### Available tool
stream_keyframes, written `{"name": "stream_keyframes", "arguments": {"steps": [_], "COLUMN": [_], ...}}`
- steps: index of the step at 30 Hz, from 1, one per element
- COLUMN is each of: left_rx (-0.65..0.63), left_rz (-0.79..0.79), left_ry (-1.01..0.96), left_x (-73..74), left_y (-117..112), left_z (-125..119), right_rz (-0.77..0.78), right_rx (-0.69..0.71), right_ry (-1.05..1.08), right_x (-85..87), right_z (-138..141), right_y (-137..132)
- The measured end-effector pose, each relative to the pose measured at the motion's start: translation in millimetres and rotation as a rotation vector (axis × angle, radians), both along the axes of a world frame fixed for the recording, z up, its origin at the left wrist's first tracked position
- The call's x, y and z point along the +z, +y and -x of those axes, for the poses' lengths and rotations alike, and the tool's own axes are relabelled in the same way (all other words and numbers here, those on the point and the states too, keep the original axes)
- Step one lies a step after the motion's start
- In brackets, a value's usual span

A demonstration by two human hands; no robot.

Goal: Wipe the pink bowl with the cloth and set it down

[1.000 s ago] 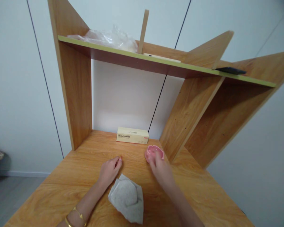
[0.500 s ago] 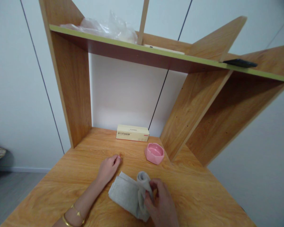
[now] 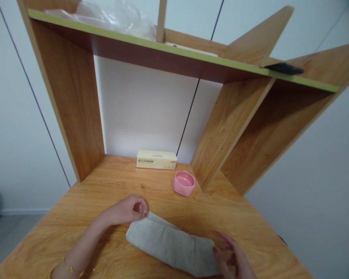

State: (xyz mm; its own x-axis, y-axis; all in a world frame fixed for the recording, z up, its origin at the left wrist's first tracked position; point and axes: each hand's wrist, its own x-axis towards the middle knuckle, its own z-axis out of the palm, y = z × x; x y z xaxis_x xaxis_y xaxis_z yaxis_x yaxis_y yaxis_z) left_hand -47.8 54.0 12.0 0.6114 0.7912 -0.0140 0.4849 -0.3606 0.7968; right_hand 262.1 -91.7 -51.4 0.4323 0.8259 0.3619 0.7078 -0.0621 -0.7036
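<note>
On the desk (image 3: 84, 201), left hand (image 3: 125, 209) and right hand (image 3: 232, 257) fingers pinch opposite ends of the grey cloth (image 3: 174, 245).

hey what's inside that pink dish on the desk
The pink dish looks empty: its hollow shows only smooth pink inside. The near wall hides the part of the bottom closest to the camera, so something small and flat lying there cannot be ruled out.

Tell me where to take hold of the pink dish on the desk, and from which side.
Take the pink dish by its rim, coming from above and from the near side. It sits upright and open-topped on the desk, with the box behind it and a wooden upright panel close on its right, so the front and left are the freest. A thumb-and-finger grip across the thick wall looks steadiest.
</note>
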Motion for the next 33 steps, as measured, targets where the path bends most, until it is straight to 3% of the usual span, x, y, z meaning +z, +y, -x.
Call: {"name": "stream_keyframes", "arguments": {"steps": [5, 12, 19, 21, 26, 29, 33], "left_rx": [-0.028, 0.000, 0.232, 0.187, -0.117, -0.202, -0.205], "left_rz": [-0.025, -0.176, -0.435, -0.454, -0.373, -0.383, -0.426], "left_ry": [0.096, 0.159, 0.178, 0.136, 0.085, 0.148, 0.195], "left_x": [2.2, 3.7, -6.0, -4.9, -1.9, -7.2, -13.7], "left_y": [-4.5, -4.3, -7.2, -12.1, -36.4, -50.6, -59.5], "left_z": [5.1, -3.6, -24.8, -32.1, -55.5, -67.4, -74.0], "right_rz": [0.160, 0.305, 0.207, 0.255, 0.404, 0.331, 0.251], "right_rx": [0.251, 0.141, -0.096, -0.076, 0.066, 0.073, 0.092], "right_ry": [-0.274, -0.457, -0.442, -0.363, -0.142, -0.042, 0.174], "right_x": [12.8, 12.8, 8.7, 7.2, 1.9, -1.6, -0.1], "right_z": [12.4, 20.7, 1.1, -9.0, -20.8, -13.2, -7.2], "right_y": [19.3, 16.3, 4.1, 2.2, 4.7, 6.4, 3.5]}}
